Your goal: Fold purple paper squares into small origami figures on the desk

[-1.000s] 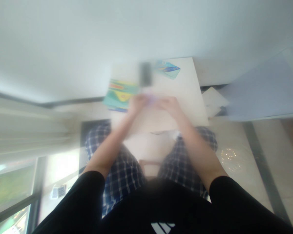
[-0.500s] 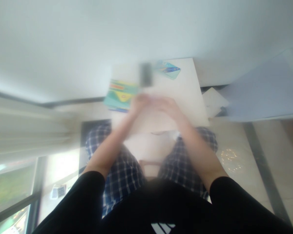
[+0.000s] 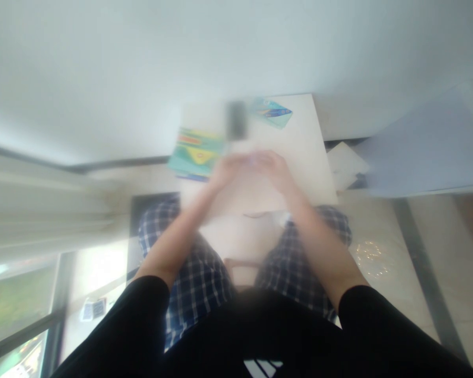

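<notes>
My left hand (image 3: 228,169) and my right hand (image 3: 270,167) meet over the middle of the white table (image 3: 307,157), their fingers curled in towards each other. A faint purplish patch shows where the fingertips come together, too blurred to name. Close by my left hand lies a green and yellow printed packet or booklet (image 3: 197,155) with a blue edge. Beyond the hands a dark grey oblong (image 3: 236,121) stands out blurred on the table.
A light green and blue printed packet (image 3: 275,113) lies at the table's far side, near the wall (image 3: 236,47). A thin dark curved line (image 3: 255,216) shows at the near edge. To the right are a pale panel (image 3: 425,142) and a white angular piece (image 3: 345,164).
My right hand has risen slightly and its fingers have shifted. My left hand has turned a little, its fingers now reaching further right. The things on the table have stayed put.
</notes>
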Demonstrator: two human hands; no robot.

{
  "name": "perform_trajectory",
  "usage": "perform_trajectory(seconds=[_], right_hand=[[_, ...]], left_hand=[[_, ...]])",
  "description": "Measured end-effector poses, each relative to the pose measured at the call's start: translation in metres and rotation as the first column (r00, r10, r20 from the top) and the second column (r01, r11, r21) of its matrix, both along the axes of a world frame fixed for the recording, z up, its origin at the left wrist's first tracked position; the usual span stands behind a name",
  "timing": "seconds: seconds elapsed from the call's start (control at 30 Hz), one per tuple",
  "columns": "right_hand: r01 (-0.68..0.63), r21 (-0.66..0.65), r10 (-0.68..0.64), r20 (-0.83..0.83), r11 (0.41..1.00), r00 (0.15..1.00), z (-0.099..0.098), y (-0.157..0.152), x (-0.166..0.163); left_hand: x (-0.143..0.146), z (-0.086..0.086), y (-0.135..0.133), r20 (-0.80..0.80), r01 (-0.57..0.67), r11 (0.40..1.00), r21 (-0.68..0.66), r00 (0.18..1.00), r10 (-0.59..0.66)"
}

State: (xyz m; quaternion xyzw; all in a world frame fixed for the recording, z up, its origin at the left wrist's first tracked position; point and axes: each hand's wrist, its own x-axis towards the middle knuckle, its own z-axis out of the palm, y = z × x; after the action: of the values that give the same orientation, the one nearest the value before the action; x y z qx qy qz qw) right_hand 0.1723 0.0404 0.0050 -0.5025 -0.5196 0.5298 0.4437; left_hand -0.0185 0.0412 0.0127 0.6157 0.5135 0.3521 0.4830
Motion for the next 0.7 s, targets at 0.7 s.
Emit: perform_trajectory(seconds=[0.7], right_hand=[[0.039, 0.085, -0.035, -0.049, 0.996, 0.998, -0.005, 0.007, 0.002]], left_hand=[[0.000, -0.013, 0.006, 0.082, -0.130, 0.991, 0.034, 0.989, 0.126]])
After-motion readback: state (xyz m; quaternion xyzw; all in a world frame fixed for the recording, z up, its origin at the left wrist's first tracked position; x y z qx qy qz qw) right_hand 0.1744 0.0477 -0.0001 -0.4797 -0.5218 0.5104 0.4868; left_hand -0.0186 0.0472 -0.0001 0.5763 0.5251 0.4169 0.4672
